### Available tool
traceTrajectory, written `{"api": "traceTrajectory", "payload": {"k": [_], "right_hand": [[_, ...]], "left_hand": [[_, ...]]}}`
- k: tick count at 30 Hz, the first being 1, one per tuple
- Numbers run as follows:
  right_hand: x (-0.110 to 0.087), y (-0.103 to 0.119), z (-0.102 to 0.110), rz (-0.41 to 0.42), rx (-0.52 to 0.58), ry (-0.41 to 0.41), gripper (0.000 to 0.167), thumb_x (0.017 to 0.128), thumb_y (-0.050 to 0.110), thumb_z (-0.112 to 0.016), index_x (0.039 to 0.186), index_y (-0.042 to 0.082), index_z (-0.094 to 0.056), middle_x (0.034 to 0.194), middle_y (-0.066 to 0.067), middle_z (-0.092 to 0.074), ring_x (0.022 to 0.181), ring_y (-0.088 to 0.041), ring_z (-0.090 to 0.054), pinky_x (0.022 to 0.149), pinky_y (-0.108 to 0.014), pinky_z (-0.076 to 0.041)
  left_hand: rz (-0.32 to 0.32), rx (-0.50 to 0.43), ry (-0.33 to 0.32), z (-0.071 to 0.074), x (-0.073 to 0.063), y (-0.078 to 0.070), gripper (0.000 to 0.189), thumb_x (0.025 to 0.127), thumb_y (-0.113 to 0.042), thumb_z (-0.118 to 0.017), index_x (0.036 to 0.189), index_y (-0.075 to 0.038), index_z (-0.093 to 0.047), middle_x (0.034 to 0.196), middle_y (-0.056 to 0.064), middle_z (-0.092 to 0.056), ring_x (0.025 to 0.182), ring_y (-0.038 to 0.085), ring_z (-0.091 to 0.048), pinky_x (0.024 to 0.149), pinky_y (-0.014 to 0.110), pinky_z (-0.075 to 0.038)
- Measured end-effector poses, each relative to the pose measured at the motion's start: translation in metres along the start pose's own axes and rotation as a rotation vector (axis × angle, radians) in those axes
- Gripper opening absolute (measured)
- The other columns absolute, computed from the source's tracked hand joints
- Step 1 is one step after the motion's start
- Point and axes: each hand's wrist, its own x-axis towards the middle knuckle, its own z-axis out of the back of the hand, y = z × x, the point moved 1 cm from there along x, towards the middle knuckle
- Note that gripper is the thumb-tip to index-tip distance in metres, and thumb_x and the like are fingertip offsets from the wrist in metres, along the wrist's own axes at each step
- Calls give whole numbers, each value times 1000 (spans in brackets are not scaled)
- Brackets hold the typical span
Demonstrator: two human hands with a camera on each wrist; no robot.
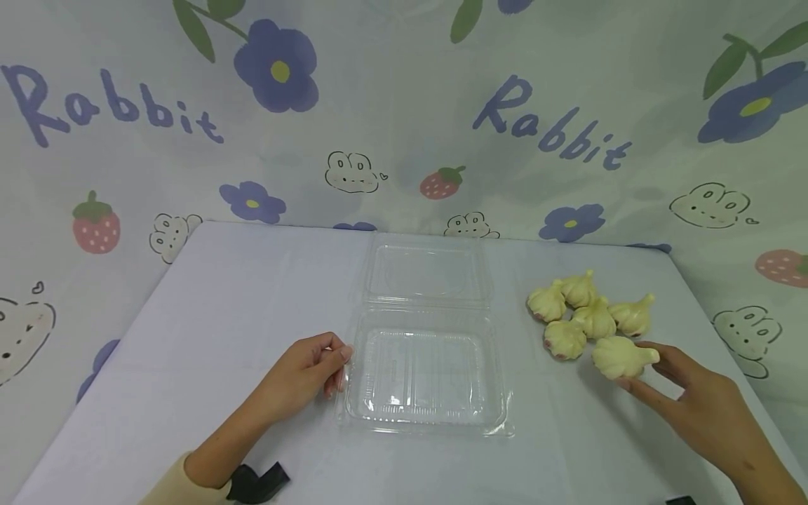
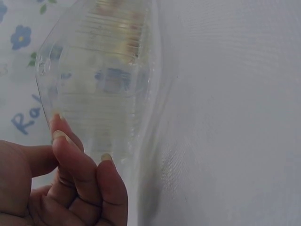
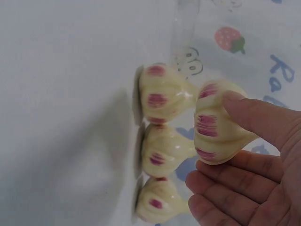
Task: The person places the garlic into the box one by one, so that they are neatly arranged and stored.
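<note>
A clear plastic clamshell box (image 1: pixel 416 379) lies opened out on the white table, its lid (image 1: pixel 429 273) folded back toward the wall. My left hand (image 1: pixel 309 368) pinches the box's left rim between thumb and fingers, as the left wrist view also shows (image 2: pixel 80 179). On the right, my right hand (image 1: pixel 701 400) holds a garlic bulb (image 1: pixel 621 358) by thumb and fingers, its stem pointing right. The right wrist view shows this bulb (image 3: pixel 216 127) raised off the table, purple streaks on its base. Several more garlic bulbs (image 1: pixel 593 319) sit in a cluster just behind it.
A white cloth covers the table (image 1: pixel 252 280). Behind it hangs a printed curtain (image 1: pixel 391 91) with flowers, rabbits and strawberries. A black strap (image 1: pixel 259 484) shows by the left sleeve (image 1: pixel 189 484).
</note>
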Motion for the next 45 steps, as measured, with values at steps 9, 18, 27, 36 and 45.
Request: {"api": "traceTrajectory", "payload": {"k": [9,18,27,36,45], "right_hand": [[-3,20,6,45,4,-23,68,87,39,-88,139,5,-59,124,-41,-62,98,-61,-65,65,-65,-54],[-4,43,9,120,14,-25,68,84,38,-90,139,10,-61,124,-36,-65,66,-26,-65,58,-44,-54],[-2,68,15,233,39,-46,63,82,30,-92,136,16,-63,119,-26,-71,46,-5,-31,55,-27,-38],[9,88,23,379,38,-69,64,79,24,-94,135,16,-65,118,-8,-74,47,0,-27,53,-24,-35],[18,112,23,395,8,5,64,83,33,-91,139,17,-63,124,-8,-73,55,-3,-37,55,-27,-40]], "left_hand": [[5,-9,13,0,0,1,28,109,-28,-59,92,-6,-62,67,4,-63,58,20,-58,54,27,-46],[-18,-23,25,1,0,2,31,109,-33,-58,92,-7,-62,67,3,-63,57,17,-58,55,27,-47],[-25,-20,37,2,0,3,33,110,-34,-57,93,-6,-62,69,3,-65,57,18,-58,55,27,-47],[-14,-24,41,2,0,2,29,110,-29,-58,94,-5,-62,68,3,-65,57,17,-58,56,27,-47],[1,-17,41,2,-1,2,31,109,-31,-58,95,-4,-62,68,4,-65,57,18,-58,55,27,-46]]}}
